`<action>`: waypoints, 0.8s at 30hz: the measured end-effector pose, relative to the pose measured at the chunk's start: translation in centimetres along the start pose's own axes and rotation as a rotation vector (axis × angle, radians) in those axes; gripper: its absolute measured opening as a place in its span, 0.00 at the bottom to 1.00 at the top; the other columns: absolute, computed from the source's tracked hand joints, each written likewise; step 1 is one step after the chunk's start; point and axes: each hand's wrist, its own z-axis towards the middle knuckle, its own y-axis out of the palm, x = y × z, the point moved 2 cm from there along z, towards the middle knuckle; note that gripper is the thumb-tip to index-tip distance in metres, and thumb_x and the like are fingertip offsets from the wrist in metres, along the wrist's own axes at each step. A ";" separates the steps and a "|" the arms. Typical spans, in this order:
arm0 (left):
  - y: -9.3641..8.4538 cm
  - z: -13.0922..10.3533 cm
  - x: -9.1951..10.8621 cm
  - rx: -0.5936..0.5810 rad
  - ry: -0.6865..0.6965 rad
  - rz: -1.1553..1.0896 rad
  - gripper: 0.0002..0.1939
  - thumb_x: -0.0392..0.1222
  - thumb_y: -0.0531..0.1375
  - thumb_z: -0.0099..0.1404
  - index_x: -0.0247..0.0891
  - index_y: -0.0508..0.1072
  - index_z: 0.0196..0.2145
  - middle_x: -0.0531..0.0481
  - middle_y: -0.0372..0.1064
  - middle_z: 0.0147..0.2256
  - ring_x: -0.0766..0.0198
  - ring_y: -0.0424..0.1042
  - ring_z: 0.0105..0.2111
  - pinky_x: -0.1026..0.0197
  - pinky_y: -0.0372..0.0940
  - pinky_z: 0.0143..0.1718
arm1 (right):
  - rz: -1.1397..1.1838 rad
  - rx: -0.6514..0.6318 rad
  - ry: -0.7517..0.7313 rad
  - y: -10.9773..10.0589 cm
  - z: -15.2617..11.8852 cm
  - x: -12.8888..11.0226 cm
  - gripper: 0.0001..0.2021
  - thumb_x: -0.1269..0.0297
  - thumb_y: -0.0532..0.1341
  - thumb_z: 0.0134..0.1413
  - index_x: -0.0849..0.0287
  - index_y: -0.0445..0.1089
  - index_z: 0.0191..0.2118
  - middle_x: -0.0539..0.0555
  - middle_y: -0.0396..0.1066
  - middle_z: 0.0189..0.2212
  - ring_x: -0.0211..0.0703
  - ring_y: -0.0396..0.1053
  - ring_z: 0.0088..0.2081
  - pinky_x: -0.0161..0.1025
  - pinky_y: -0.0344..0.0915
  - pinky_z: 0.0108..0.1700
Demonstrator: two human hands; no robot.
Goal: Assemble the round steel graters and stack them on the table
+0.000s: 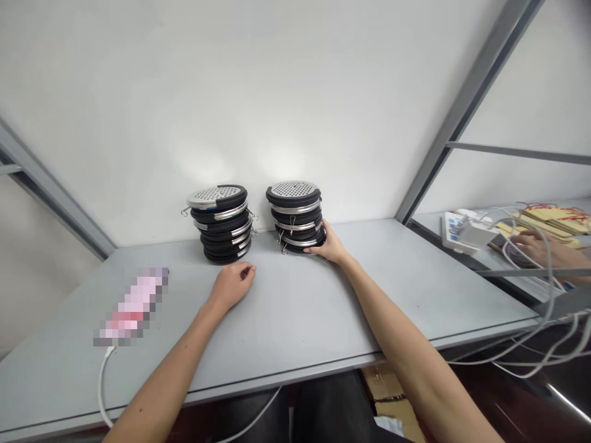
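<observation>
Two stacks of round metal discs with black rims stand against the wall. Each top disc is perforated, and small wire hooks stick out at the sides. My right hand [331, 244] is around the lower right side of the right stack [295, 215], thumb in front near the bottom disc and other fingers partly hidden behind it. In front of the left stack [221, 224], my left hand [234, 285] rests on the grey table [295, 320] with curled fingers. Nothing shows in it.
A blurred phone [133, 304] with a white cable [102, 381] lies at the left. Beyond the metal frame [462, 104] at the right are a white power strip [462, 232], yellow pieces with red wires [549, 223], loose cables and another person's hand [535, 246].
</observation>
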 end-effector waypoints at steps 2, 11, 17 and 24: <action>0.0 0.0 0.1 -0.003 0.002 -0.006 0.14 0.45 0.53 0.65 0.38 0.75 0.29 0.51 0.72 0.26 0.63 0.68 0.27 0.62 0.59 0.32 | 0.006 0.000 0.001 0.0 -0.1 -0.2 0.58 0.54 0.75 0.30 0.56 0.44 0.67 0.62 0.58 0.62 0.59 0.56 0.63 0.55 0.53 0.64; -0.1 -0.2 -0.2 0.004 0.011 -0.017 0.14 0.45 0.53 0.66 0.38 0.76 0.31 0.50 0.74 0.28 0.62 0.69 0.28 0.62 0.60 0.33 | -0.066 0.015 -0.051 -0.1 -0.3 0.4 0.59 0.51 0.74 0.32 0.58 0.42 0.68 0.66 0.54 0.64 0.61 0.53 0.64 0.58 0.49 0.65; -0.1 -0.2 -0.2 0.000 0.021 -0.016 0.14 0.44 0.53 0.66 0.38 0.76 0.31 0.49 0.75 0.31 0.62 0.70 0.30 0.61 0.62 0.34 | -0.228 0.074 0.024 -1.0 -1.6 0.3 0.59 0.45 0.70 0.37 0.62 0.38 0.68 0.71 0.40 0.68 0.65 0.44 0.67 0.62 0.46 0.65; -0.1 -0.3 -0.2 -0.012 0.041 -0.051 0.12 0.43 0.53 0.66 0.38 0.76 0.37 0.48 0.76 0.35 0.60 0.73 0.34 0.60 0.65 0.37 | -0.251 0.435 -0.346 1.2 -4.6 -6.6 0.16 0.59 0.53 0.62 0.59 0.65 0.52 0.61 0.72 0.43 0.51 0.70 0.46 0.51 0.66 0.51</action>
